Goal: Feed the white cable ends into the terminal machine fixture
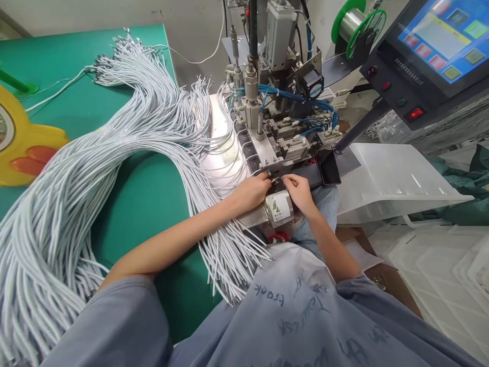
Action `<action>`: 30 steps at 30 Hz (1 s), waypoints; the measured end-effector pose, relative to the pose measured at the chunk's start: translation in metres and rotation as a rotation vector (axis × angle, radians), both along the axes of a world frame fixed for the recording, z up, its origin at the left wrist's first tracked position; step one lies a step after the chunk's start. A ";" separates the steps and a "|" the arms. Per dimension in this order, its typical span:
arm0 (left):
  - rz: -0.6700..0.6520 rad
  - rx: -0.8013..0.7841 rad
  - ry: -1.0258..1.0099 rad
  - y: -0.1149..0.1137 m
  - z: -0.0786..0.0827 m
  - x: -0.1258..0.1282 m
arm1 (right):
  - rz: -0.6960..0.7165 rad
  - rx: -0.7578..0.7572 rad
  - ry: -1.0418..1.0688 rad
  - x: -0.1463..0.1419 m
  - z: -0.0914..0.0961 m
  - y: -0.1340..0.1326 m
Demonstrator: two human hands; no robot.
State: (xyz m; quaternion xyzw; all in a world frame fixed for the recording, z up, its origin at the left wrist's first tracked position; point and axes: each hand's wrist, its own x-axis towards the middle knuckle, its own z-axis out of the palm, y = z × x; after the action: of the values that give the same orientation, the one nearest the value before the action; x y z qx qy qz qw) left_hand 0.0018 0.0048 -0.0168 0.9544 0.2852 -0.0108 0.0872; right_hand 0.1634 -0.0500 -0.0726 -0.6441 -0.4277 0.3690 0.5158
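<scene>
My left hand (254, 191) is at the front of a metal machine (263, 137), its fingers closed around the end of a thin white cable (275, 179). Facing it, my right hand (299, 191) pinches with thumb and forefinger close to that cable end; whatever is in this pinch is too small to make out. Just below both hands sits a clear-wrapped box or roll with a white label (280, 208). Under my left forearm passes a thick bundle of white cables (153, 142), and several single cables lead from it to the machine's left side.
The bundle lies across a green table (133, 204). At the left edge stands a yellow, duck-shaped object (34, 137). Right of the machine are a touch screen (439, 46), a green wire spool (353, 25), a small black bin (329, 168) and a white plastic chute (397, 178).
</scene>
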 end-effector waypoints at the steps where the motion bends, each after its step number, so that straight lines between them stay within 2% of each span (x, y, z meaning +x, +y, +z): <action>1: -0.004 0.007 -0.006 0.001 -0.001 0.000 | 0.014 -0.010 0.024 0.000 -0.001 0.003; 6: -0.055 0.060 -0.016 0.002 -0.004 -0.003 | 0.056 -0.038 0.157 -0.004 0.001 0.008; 13: -0.154 0.133 0.014 0.002 -0.004 -0.006 | 0.088 -0.068 0.189 -0.003 0.005 0.005; 17: -0.191 0.118 -0.006 0.002 -0.002 -0.007 | 0.110 -0.071 0.163 -0.002 0.004 0.006; 24: -0.198 0.094 -0.001 0.003 -0.002 -0.007 | 0.225 -0.030 0.128 0.000 0.001 0.007; 30: -0.176 0.075 0.012 0.002 -0.001 -0.007 | 0.227 -0.020 0.080 -0.001 -0.004 0.010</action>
State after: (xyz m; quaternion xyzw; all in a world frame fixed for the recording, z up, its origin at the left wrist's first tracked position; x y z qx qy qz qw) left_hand -0.0050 0.0067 -0.0179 0.9783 0.2009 -0.0135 0.0486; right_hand 0.1629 -0.0400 -0.0764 -0.5815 -0.4732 0.4545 0.4810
